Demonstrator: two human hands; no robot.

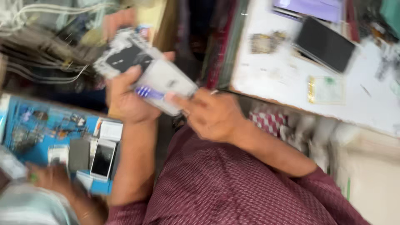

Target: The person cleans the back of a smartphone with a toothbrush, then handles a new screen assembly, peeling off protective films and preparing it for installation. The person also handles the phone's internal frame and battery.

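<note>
My left hand (pixel 125 98) grips an opened phone body (pixel 143 68), pale grey with a dark inner panel and a small blue-purple strip near its lower end. My right hand (pixel 210 114) comes in from the right, its fingertips touching the phone's lower right corner. The picture is motion-blurred, so small parts inside the phone are unclear. My maroon patterned shirt (pixel 233 187) fills the bottom of the view.
A blue work mat (pixel 46 129) at lower left carries several phones and parts, including a white-framed phone (pixel 103 159). Another person's hand (pixel 50 179) rests by it. A white worktable (pixel 300 79) at upper right holds a dark tablet (pixel 326 43). Cables (pixel 37 62) hang at upper left.
</note>
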